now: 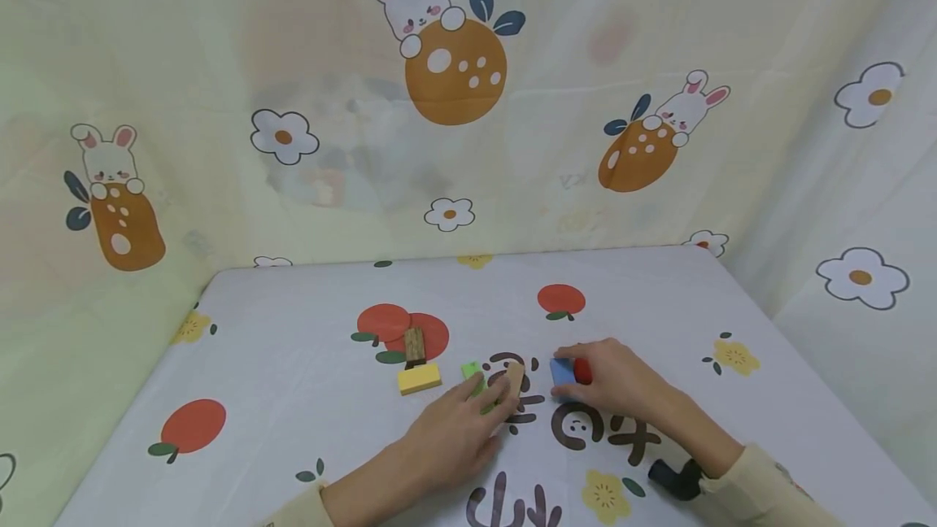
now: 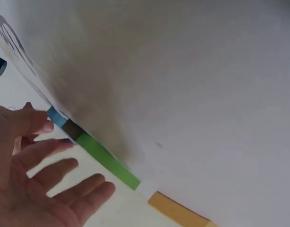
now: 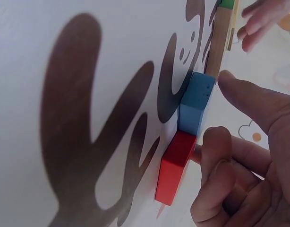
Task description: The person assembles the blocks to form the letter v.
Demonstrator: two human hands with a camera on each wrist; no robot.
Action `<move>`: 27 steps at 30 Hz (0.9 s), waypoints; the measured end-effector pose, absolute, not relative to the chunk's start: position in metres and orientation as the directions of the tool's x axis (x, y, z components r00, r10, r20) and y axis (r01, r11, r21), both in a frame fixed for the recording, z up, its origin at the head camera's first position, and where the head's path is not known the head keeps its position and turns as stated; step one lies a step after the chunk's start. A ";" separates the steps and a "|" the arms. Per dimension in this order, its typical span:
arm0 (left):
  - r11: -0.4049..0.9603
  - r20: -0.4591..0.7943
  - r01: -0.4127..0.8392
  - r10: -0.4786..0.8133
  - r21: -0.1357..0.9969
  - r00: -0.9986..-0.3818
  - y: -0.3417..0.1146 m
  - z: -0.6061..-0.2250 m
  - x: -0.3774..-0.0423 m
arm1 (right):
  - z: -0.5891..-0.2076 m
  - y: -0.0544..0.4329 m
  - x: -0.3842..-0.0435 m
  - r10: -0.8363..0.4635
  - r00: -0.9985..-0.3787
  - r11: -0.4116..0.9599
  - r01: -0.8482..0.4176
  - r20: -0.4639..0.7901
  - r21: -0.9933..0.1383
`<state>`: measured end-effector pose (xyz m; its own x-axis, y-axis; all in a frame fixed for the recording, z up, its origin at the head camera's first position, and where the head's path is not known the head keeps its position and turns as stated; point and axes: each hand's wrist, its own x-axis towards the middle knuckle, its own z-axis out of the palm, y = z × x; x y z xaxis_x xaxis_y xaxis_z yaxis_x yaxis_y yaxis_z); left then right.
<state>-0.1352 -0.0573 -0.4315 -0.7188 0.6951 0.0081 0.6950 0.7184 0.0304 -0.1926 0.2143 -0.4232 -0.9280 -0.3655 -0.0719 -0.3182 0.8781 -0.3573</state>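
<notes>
My left hand (image 1: 457,433) reaches over the light-green block (image 1: 471,368), its fingers loosely spread and partly covering it. A tan wooden block (image 1: 516,378) stands right at those fingertips. To the right, my right hand (image 1: 618,372) pinches the blue block (image 1: 560,372), thumb and forefinger at its opposite sides in the head view. In the right wrist view the thumb tip lies close to an edge of the blue block (image 3: 197,101), and other fingers are curled. The red block (image 3: 175,165) sits against the blue one, partly under the right hand.
Left of the left hand, a yellow block (image 1: 420,379) lies near a dark brown wooden block (image 1: 415,346). A black cylindrical piece (image 1: 677,479) is at the right sleeve. A printed white cloth covers the table (image 1: 293,364); a patterned curtain (image 1: 329,193) hangs behind.
</notes>
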 end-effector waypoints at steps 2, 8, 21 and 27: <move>0.704 -0.041 0.709 0.710 0.041 -0.703 -0.057 -0.432 -0.135 | -0.423 0.215 -0.192 -0.372 -0.926 0.876 -0.325 -0.071 -0.357; 0.692 -0.062 0.722 0.722 0.023 -0.689 -0.059 -0.435 -0.134 | -0.424 0.217 -0.192 -0.367 -0.927 0.880 -0.319 -0.078 -0.354; 0.690 -0.105 0.724 0.721 0.018 -0.685 -0.061 -0.433 -0.134 | -0.422 0.220 -0.190 -0.370 -0.922 0.882 -0.312 -0.110 -0.355; 0.693 -0.120 0.720 0.717 0.026 -0.686 -0.062 -0.432 -0.134 | -0.423 0.221 -0.190 -0.374 -0.921 0.880 -0.315 -0.112 -0.355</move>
